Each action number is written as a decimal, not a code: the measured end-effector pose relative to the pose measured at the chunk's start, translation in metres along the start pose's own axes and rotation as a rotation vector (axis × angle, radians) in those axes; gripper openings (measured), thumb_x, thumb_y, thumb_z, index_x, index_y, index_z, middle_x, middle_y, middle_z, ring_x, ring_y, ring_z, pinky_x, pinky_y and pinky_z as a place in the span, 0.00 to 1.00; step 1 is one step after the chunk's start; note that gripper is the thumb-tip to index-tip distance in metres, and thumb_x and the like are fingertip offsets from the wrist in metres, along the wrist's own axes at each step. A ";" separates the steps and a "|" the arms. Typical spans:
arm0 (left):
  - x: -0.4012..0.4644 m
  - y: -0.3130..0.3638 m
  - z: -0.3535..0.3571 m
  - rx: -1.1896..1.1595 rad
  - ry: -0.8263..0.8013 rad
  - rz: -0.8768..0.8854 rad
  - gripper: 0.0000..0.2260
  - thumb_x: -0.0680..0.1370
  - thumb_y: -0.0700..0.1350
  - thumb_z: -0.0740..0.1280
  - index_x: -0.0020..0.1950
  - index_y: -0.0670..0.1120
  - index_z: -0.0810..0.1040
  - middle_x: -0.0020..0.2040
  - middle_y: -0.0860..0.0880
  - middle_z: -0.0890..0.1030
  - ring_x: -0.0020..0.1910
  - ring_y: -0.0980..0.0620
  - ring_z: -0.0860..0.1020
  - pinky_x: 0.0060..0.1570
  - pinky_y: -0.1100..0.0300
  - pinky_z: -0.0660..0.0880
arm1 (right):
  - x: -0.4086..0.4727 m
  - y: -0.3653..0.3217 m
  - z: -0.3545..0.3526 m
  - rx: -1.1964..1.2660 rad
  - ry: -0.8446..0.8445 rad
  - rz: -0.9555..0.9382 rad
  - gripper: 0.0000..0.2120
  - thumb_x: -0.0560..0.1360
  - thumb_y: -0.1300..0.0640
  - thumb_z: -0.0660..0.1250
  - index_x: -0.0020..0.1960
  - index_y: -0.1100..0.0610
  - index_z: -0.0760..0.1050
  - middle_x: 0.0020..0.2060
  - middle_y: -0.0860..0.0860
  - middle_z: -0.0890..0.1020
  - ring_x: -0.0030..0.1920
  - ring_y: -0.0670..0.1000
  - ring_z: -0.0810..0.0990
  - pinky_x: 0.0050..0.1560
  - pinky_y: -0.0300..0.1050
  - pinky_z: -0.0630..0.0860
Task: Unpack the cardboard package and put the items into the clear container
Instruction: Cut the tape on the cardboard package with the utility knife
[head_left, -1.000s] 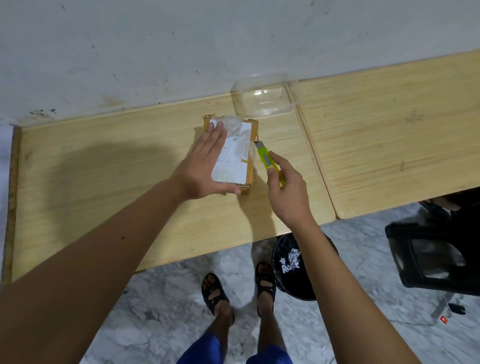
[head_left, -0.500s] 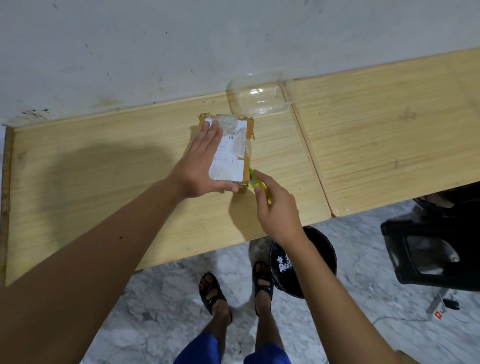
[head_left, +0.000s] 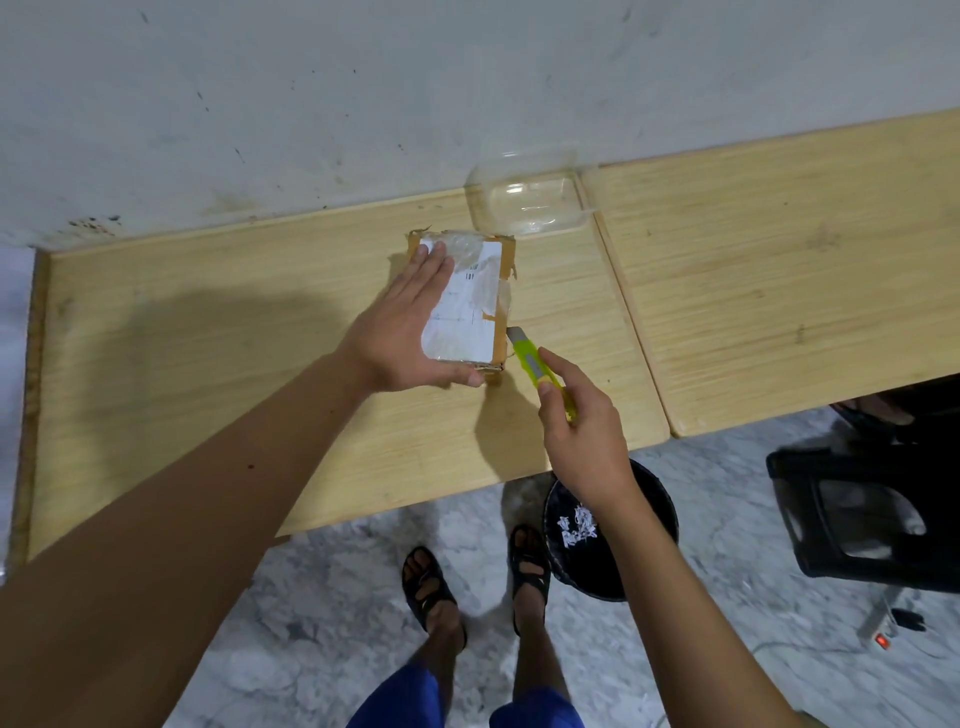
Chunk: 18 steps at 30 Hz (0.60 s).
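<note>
While the small brown cardboard package (head_left: 467, 301) with a white label and clear tape lies flat on the light wooden table (head_left: 208, 364), the left hand (head_left: 405, 322) presses on its top with straight fingers, thumb against the near edge. The right hand (head_left: 582, 431) grips a yellow-green utility knife (head_left: 535, 364), its tip at the package's 3 o'clock side near the front corner. The empty clear plastic container (head_left: 530, 202) sits at 1 o'clock from the package, just beyond it by the wall. Package is not open yet; the step looks like slitting the side tape. It's probably light and fairly stiff, and the tape looks slick, so it may slide under the blade; hold it down flat from the top. Shallow cuts are likely safer for the contents. The container looks thin and light and may shift easily.
</note>
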<state>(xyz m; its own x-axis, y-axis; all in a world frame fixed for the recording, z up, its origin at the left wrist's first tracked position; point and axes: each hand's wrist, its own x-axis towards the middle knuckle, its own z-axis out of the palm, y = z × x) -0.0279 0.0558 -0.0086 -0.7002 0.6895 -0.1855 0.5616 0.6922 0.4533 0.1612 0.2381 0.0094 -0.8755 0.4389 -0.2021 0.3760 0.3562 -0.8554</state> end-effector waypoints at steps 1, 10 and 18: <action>-0.002 -0.005 -0.003 0.056 0.013 0.030 0.65 0.63 0.80 0.69 0.86 0.47 0.42 0.85 0.52 0.38 0.84 0.55 0.37 0.83 0.52 0.45 | 0.000 -0.002 -0.002 0.012 -0.002 0.004 0.18 0.85 0.54 0.60 0.74 0.45 0.73 0.38 0.53 0.83 0.38 0.55 0.79 0.44 0.50 0.77; -0.004 -0.046 -0.033 0.330 0.136 0.347 0.35 0.81 0.60 0.62 0.80 0.39 0.66 0.82 0.38 0.64 0.79 0.39 0.67 0.75 0.43 0.67 | 0.004 -0.009 -0.003 0.041 -0.003 0.025 0.18 0.85 0.54 0.60 0.74 0.47 0.73 0.41 0.43 0.81 0.39 0.49 0.78 0.40 0.41 0.76; -0.021 -0.048 -0.014 0.264 0.159 0.164 0.42 0.77 0.71 0.61 0.82 0.43 0.64 0.83 0.43 0.62 0.82 0.44 0.62 0.81 0.45 0.55 | 0.006 -0.003 -0.001 0.053 0.002 0.013 0.18 0.85 0.54 0.60 0.74 0.45 0.74 0.34 0.42 0.77 0.32 0.46 0.73 0.37 0.44 0.74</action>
<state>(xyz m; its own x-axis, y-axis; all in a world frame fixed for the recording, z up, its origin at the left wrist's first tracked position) -0.0458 0.0053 -0.0145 -0.6392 0.7688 0.0186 0.7526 0.6203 0.2209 0.1553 0.2402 0.0116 -0.8702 0.4447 -0.2122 0.3705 0.3065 -0.8768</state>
